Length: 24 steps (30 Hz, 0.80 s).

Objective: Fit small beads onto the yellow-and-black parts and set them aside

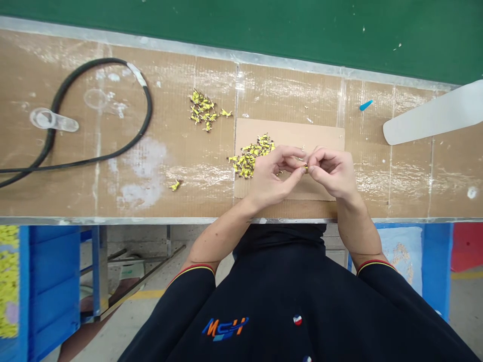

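My left hand (273, 173) and my right hand (332, 171) meet over a cardboard sheet (324, 134) on the workbench. Both are closed in a pinch, fingertips touching around one small yellow part (305, 169) held between them. Just left of my left hand lies a pile of small yellow parts (252, 153) on the sheet's left edge. A second pile of yellow parts (202, 109) sits farther back on the bench. One stray yellow part (175, 186) lies alone nearer the front edge.
A black cable loop (113, 75) and a clear plastic scoop (53, 120) lie at the left. A white flat blade (433, 115) reaches in from the right, a small blue piece (365, 105) beside it. Blue bins (53, 286) stand below the bench edge (113, 220).
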Available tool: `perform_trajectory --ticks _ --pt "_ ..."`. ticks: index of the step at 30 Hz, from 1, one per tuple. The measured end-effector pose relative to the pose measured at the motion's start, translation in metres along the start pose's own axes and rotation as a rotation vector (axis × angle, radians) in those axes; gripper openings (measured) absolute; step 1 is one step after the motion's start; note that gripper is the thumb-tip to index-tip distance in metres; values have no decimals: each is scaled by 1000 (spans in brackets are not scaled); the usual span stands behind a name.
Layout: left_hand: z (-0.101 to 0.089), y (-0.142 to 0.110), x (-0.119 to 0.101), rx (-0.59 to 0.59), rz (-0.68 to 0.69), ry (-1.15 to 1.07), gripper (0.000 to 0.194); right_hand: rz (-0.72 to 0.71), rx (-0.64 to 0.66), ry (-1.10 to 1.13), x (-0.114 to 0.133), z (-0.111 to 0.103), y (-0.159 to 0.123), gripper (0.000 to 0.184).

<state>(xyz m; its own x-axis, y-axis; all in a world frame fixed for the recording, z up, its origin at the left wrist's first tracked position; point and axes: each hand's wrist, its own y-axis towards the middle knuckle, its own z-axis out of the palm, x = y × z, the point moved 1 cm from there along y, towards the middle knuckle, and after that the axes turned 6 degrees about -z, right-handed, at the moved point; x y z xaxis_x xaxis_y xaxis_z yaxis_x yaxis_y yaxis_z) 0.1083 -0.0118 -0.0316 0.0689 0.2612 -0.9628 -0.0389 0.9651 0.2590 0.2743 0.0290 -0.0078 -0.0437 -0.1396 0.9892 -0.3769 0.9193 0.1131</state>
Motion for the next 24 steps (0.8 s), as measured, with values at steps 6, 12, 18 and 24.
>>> perform_trajectory --ticks 6,12,18,24 --pt "-1 2 -3 6 44 40 29 8 -2 14 -2 -1 0 11" --pt "-2 1 -1 10 42 11 27 -29 -2 9 -3 0 -2 14" --pt "-2 1 1 30 31 -99 24 -264 -46 48 0 0 -6 10" --pt "-6 7 -1 53 146 -189 17 -360 -73 47 -1 -2 -6 20"
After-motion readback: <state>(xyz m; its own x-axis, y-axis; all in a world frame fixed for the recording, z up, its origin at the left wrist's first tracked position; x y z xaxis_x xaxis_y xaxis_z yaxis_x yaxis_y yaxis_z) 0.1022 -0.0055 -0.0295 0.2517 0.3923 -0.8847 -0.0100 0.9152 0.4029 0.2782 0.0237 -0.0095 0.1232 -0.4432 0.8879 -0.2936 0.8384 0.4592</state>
